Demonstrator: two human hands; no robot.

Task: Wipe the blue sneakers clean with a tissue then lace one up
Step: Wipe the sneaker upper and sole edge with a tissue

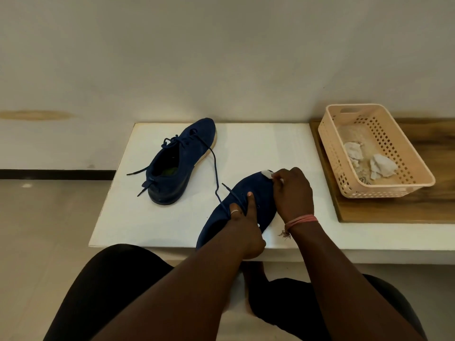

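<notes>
While wiping goes on: right hand pinching tissue at sneaker toe, left hand gripping it; lacing probably next.

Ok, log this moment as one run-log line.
step: wiping | left hand: holds near sneaker | right hand: pinches tissue at toe | other sneaker: on table | lacing: not begun

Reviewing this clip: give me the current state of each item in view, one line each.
Near sneaker: tilted on the white table's front edge, being wiped.
Far sneaker: upright, untouched, laces loose.
Tissue: pinched against the near sneaker's toe.
Left hand: grips the near sneaker at mid-upper.
Right hand: holds the tissue.
Basket: on the wooden board, holding crumpled tissues.
</notes>
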